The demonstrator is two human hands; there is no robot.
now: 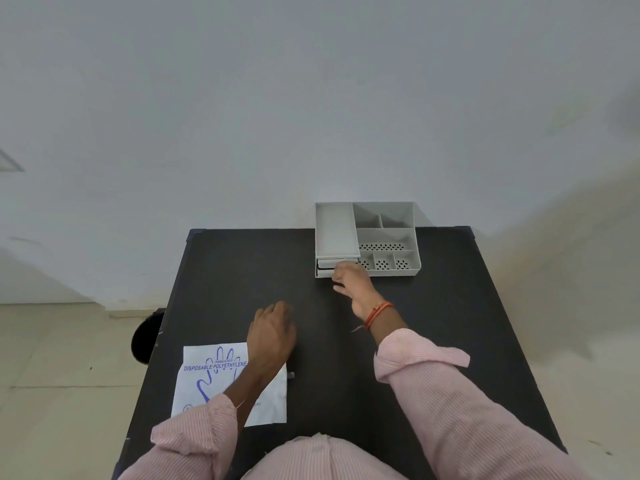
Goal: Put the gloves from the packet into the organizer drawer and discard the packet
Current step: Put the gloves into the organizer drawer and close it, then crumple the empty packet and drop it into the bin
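A grey plastic organizer stands at the far edge of the black table, with open compartments on its right and stacked drawers on its left. My right hand reaches to the front of the drawers, fingers curled on a drawer front. A white glove packet printed in blue with a hand outline lies flat near the table's front left. My left hand rests on the table just right of the packet's top, fingers loosely curled, its forearm crossing over the packet.
A dark round object sits on the tiled floor just left of the table. A plain white wall stands directly behind the table and the organizer.
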